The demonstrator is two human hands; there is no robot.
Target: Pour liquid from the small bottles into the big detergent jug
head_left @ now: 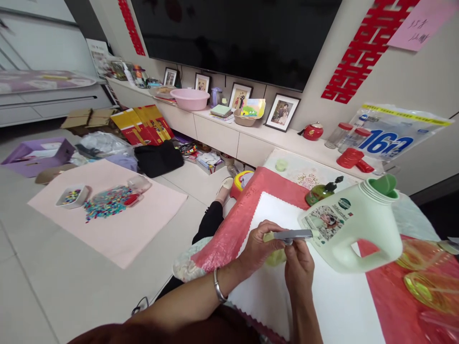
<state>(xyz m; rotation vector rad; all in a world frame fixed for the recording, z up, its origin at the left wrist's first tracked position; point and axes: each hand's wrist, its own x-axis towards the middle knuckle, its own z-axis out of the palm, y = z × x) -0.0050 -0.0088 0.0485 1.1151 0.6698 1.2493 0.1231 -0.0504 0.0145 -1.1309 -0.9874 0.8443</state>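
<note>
Just left of the pale green jug [360, 215], the left hand [261, 246] and the right hand [300, 267] pinch a grey piece [292, 234], their fingers nearly closed. Behind the jug there is a dark green bottle [318, 194]; much farther beyond it, a framed photo [282, 112].

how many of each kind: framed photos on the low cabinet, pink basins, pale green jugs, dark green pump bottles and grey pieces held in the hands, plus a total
Framed photos: 4
Pink basin: 1
Pale green jug: 1
Dark green pump bottle: 1
Grey piece: 1
Total: 8
</note>
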